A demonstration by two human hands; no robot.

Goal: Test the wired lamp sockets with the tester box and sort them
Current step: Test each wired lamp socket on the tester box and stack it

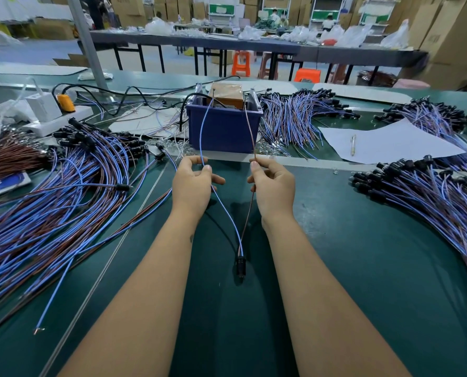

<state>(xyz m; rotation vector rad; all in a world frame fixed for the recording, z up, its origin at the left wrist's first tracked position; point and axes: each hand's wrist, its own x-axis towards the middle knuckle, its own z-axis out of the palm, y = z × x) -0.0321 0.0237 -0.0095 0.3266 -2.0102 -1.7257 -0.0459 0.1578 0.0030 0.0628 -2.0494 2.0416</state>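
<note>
Left hand (191, 183) pinches the thin blue wire (203, 131); right hand (274, 186) pinches the thin brown wire (250, 126). Both wires rise to the dark blue plastic tester box (223, 129) on the green worktop (363, 254). Their small black lamp socket (240, 266) hangs below, between the forearms.

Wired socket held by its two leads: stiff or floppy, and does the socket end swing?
Probably floppy: the blue lead curves below the left hand. Likely light: the right hand holds the brown lead by a pinch. The black socket hangs unsupported, so it may swing.
</note>
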